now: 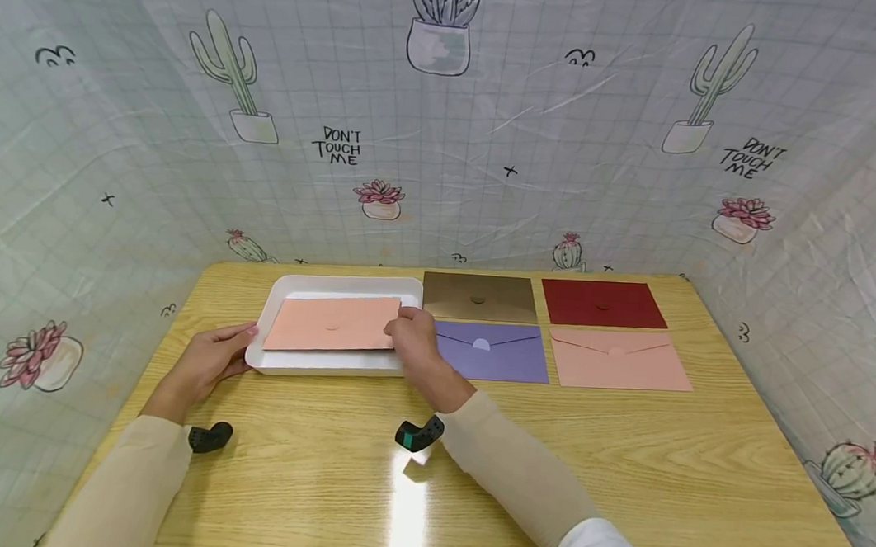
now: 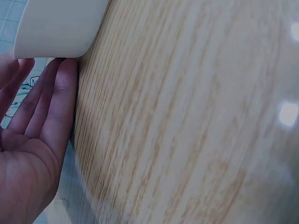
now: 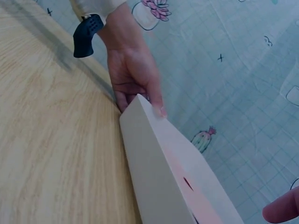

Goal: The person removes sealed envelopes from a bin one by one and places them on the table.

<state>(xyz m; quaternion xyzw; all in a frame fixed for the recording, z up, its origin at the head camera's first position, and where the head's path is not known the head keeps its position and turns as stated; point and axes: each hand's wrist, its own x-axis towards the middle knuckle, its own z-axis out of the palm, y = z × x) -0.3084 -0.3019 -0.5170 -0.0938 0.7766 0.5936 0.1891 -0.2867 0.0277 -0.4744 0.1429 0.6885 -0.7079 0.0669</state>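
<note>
A white tray (image 1: 329, 369) stands on the left part of the table. My left hand (image 1: 210, 361) holds its left end, thumb at the rim and fingers against the outer wall; the left wrist view shows those fingers (image 2: 61, 88) below the tray wall (image 2: 63, 28). A salmon-pink envelope (image 1: 331, 324) lies over the tray, slightly tilted. My right hand (image 1: 419, 347) pinches its right edge, thumb on the upper face. In the right wrist view the envelope (image 3: 187, 184) shows within the tray, and a single fingertip (image 3: 282, 208) enters at the lower right.
Right of the tray lie a brown envelope (image 1: 479, 298), a dark red one (image 1: 603, 304), a purple one (image 1: 491, 359) and a light pink one (image 1: 619, 366), in two rows. The wooden table (image 1: 309, 457) meets a cactus-print cloth (image 1: 520, 121) behind and at both sides.
</note>
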